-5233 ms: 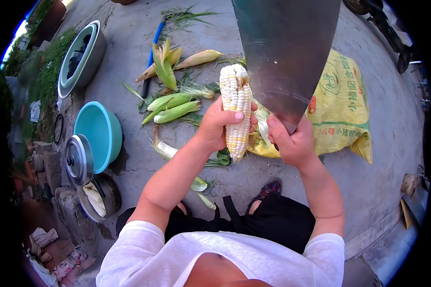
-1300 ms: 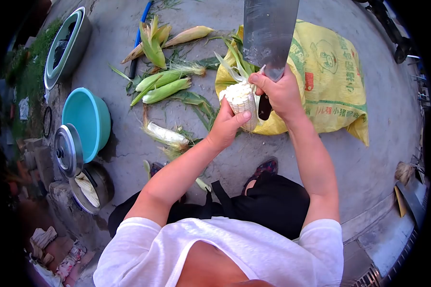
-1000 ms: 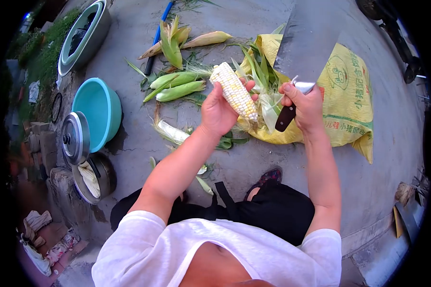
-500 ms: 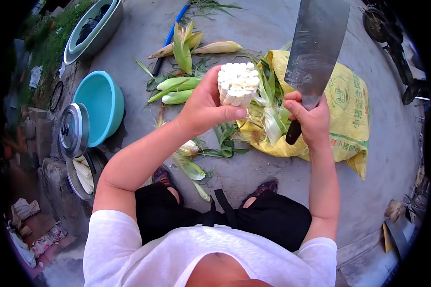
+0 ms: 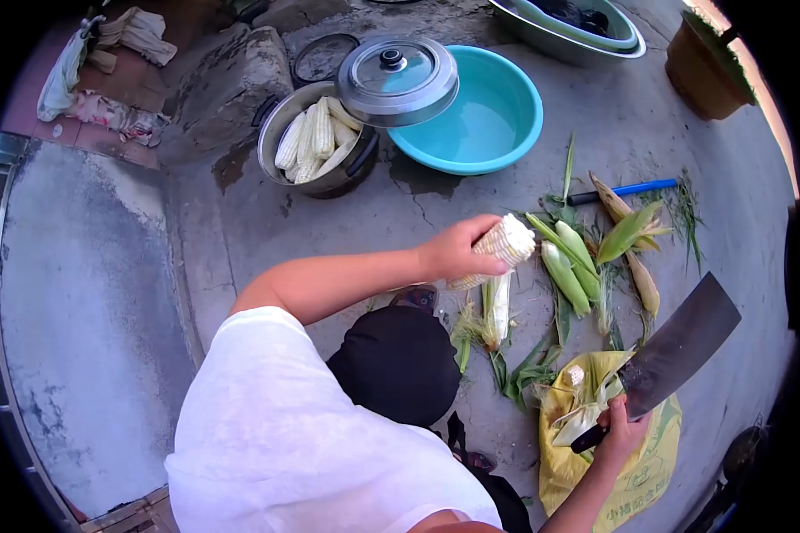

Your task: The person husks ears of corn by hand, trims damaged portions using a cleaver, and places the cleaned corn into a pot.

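Note:
My left hand (image 5: 460,250) is wrapped round a husked ear of corn (image 5: 508,241), pale kernels showing, its cut end pointing right. Closed on the dark handle of a cleaver (image 5: 682,348), my right hand (image 5: 625,432) holds the wide blade tilted up and right. Below the cleaver lies a yellow sack (image 5: 653,471) with husks and a small corn piece (image 5: 576,375) at its mouth. Green unhusked ears (image 5: 564,277) rest on the ground right of my left hand. A steel pot (image 5: 327,185) beyond my left arm holds several husked ears (image 5: 307,142).
A glass-and-metal lid (image 5: 398,82) leans across the pot and a turquoise basin (image 5: 489,111). Farther back are a pale green tub (image 5: 571,44) and a brown planter (image 5: 704,67). A blue-and-black rod (image 5: 627,190) lies near dry husks (image 5: 642,282). A rough stone block (image 5: 231,93) borders the pot.
The view has swung left toward the pot and basin. My left hand has carried the corn toward that side, turning its cut end sideways. The cleaver stays in my right hand, now near the sack's mouth.

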Motion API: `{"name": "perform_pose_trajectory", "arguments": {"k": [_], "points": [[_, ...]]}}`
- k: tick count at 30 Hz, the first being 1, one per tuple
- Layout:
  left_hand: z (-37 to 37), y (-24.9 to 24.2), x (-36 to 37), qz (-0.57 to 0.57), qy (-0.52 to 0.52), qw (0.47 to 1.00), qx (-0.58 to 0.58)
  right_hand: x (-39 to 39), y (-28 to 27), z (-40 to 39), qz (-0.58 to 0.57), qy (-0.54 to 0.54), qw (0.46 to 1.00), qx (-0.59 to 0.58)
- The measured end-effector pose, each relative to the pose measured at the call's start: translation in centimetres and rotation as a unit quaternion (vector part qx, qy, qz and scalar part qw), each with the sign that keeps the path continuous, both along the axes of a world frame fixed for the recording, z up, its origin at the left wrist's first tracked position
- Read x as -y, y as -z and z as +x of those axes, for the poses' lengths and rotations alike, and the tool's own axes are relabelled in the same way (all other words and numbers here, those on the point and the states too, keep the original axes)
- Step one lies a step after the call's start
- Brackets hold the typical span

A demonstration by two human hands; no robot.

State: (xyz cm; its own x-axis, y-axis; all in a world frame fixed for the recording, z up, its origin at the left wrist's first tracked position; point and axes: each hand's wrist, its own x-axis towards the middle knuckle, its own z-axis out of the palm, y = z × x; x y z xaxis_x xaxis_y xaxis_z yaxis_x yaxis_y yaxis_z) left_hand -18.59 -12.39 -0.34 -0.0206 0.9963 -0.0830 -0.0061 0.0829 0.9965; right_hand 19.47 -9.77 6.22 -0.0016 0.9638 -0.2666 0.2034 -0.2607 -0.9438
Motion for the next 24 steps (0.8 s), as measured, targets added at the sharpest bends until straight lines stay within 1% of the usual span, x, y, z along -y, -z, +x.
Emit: {"name": "perform_pose_trajectory", "arguments": {"k": [1,2,4,6,7,8,9,10,12,13,15,16,18,20,22,23,24], "points": [[-2.9,-0.2,1.9,-0.061,-0.071,0.991,0.094,0.0,0.3,-0.2,-0.016,0.005,1.000,0.024],[-6.1,-0.3,3.8,-0.118,-0.138,0.965,0.189,0.0,0.6,-0.3,-0.025,0.000,0.999,0.027],[-12.0,0.6,7.3,-0.090,-0.301,0.933,0.177,-0.1,1.1,-0.7,-0.059,0.020,0.998,0.021],[-18.1,1.2,10.2,-0.103,-0.429,0.891,0.109,-0.5,1.1,-1.1,-0.065,0.003,0.998,0.015],[-21.0,1.0,11.2,-0.104,-0.482,0.866,0.077,-0.8,1.2,-1.3,-0.069,0.004,0.998,0.004],[-23.9,1.3,12.1,-0.100,-0.524,0.842,0.077,-1.1,1.4,-1.4,-0.070,-0.006,0.998,0.007],[-27.1,1.8,13.2,-0.099,-0.536,0.835,0.074,-1.5,1.6,-1.3,-0.069,-0.002,0.998,-0.002],[-29.6,2.3,13.5,-0.079,-0.570,0.815,0.068,-1.9,1.8,-1.5,-0.069,0.003,0.998,-0.012],[-34.3,4.4,14.0,-0.096,-0.586,0.804,0.022,-2.5,1.4,-2.5,-0.070,-0.007,0.997,-0.009],[-35.2,4.7,13.5,-0.099,-0.589,0.802,0.024,-2.7,1.3,-2.9,-0.077,-0.009,0.997,-0.010],[-36.6,5.6,12.2,-0.158,-0.561,0.793,-0.179,-3.0,0.7,-4.2,-0.087,0.000,0.996,0.008],[-37.7,6.7,11.9,-0.161,-0.562,0.792,-0.175,-3.0,0.5,-4.9,-0.088,-0.002,0.996,0.012],[-40.1,10.3,11.4,-0.212,-0.541,0.777,-0.241,-3.1,0.1,-5.8,-0.093,0.011,0.995,0.037],[-40.9,12.0,10.9,-0.210,-0.527,0.788,-0.237,-3.4,0.6,-4.7,-0.093,0.006,0.994,0.060],[-38.4,9.1,8.9,-0.185,-0.532,0.809,-0.169,-3.7,0.7,-4.8,-0.093,0.000,0.992,0.081],[-38.2,9.2,8.7,-0.185,-0.521,0.828,-0.098,-3.6,0.5,-5.3,-0.096,0.010,0.992,0.085],[-37.2,8.6,8.2,-0.188,-0.522,0.827,-0.094,-3.5,0.3,-5.6,-0.099,0.019,0.991,0.089]]}}
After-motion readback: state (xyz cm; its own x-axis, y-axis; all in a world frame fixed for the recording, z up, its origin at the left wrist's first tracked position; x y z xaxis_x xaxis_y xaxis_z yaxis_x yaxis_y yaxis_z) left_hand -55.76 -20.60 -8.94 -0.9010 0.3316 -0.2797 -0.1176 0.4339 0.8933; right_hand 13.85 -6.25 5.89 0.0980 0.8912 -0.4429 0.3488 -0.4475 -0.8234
